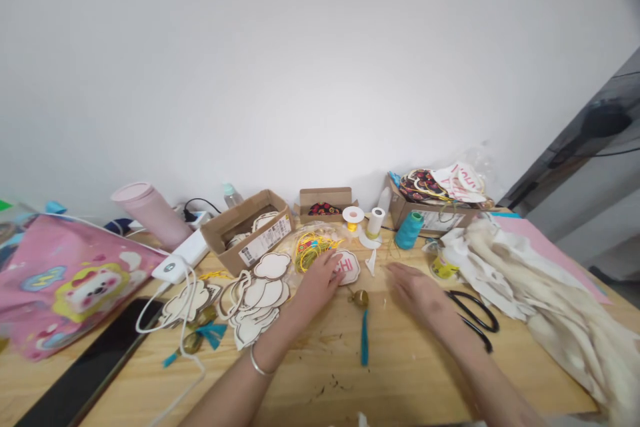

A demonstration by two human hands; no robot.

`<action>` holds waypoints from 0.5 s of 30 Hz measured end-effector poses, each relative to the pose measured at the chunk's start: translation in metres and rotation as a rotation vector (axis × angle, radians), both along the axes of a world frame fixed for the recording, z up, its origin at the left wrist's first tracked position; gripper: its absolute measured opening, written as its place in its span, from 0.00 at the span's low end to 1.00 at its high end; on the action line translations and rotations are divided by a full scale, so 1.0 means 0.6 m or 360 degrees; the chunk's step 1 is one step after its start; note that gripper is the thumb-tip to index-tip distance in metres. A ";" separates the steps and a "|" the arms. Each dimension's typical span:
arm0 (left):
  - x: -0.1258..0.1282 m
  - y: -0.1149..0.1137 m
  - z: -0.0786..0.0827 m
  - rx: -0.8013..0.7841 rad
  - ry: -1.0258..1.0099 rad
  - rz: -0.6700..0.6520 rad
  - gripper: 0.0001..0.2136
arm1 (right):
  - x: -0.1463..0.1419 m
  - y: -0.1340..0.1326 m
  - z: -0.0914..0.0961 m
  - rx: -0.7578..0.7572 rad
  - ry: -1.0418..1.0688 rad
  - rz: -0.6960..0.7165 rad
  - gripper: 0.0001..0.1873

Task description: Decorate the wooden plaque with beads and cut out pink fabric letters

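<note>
My left hand [316, 285] has its fingertips on the left edge of a white cloud-shaped patch [352, 268] with pink letters, gripping it; part of the lettering is covered. My right hand [416, 290] rests low over the wooden table with its fingers stretched out and nothing in them. Between the two hands lie a bronze-coloured bell [361, 298] and a teal tassel [365, 339]. Just beyond the left hand is a clear bag of yellow and green cords [313, 250]. Black-handled scissors [477, 313] lie right of my right forearm.
Blank cloud patches [260, 297] pile up left of my left hand. Behind stand an open carton [250, 233], a teal thread cone [409, 230] and a full box [430, 213]. A phone [95, 367] and white cable [193, 307] lie left, crumpled cloth [545, 293] right.
</note>
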State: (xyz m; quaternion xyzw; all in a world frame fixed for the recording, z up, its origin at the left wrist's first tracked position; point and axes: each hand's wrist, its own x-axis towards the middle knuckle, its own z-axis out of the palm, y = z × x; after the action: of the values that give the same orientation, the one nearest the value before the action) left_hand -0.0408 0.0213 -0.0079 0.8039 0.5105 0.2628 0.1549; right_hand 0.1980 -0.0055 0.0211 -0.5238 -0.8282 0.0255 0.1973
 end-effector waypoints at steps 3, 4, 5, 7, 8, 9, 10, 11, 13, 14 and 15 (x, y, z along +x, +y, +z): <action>0.001 0.006 -0.005 -0.0097 0.0010 0.0002 0.22 | -0.038 0.033 -0.030 0.0002 -0.0085 0.0192 0.19; 0.000 0.006 -0.004 -0.0129 0.0009 -0.0002 0.22 | -0.041 0.039 -0.036 0.0005 -0.0090 0.0136 0.18; -0.002 0.006 -0.003 -0.0155 0.0008 -0.0007 0.22 | -0.042 0.042 -0.038 0.0013 -0.0077 0.0082 0.17; -0.005 0.007 -0.001 -0.0181 -0.0001 -0.0010 0.22 | -0.042 0.035 -0.031 0.0070 0.0029 0.0004 0.14; -0.007 0.008 -0.001 -0.0184 -0.0005 -0.0017 0.22 | -0.044 0.027 -0.024 0.0090 0.0108 0.0019 0.14; -0.008 0.009 -0.002 -0.0180 -0.0009 -0.0032 0.22 | -0.049 0.017 -0.018 0.0090 0.0180 0.0082 0.14; -0.009 0.009 -0.004 -0.0169 -0.0013 -0.0053 0.22 | -0.056 0.006 -0.015 0.0078 0.0239 0.0149 0.17; -0.009 0.010 -0.006 -0.0154 -0.0015 -0.0081 0.22 | -0.063 -0.003 -0.016 0.0037 0.0272 0.0218 0.21; -0.009 0.008 -0.011 -0.0112 -0.0009 -0.0134 0.23 | -0.073 -0.014 -0.031 -0.0062 0.0291 0.0331 0.26; -0.008 0.006 -0.012 -0.0091 0.0001 -0.0150 0.24 | -0.073 -0.015 -0.044 -0.0086 0.0314 0.0335 0.23; -0.006 0.004 -0.013 -0.0072 0.0011 -0.0157 0.24 | -0.069 -0.012 -0.058 -0.0099 0.0341 0.0335 0.20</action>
State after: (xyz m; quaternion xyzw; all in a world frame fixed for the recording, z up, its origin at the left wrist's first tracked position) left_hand -0.0445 0.0237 -0.0155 0.8253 0.4767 0.2404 0.1840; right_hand 0.1567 -0.0129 -0.0139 -0.4344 -0.8516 0.1275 0.2644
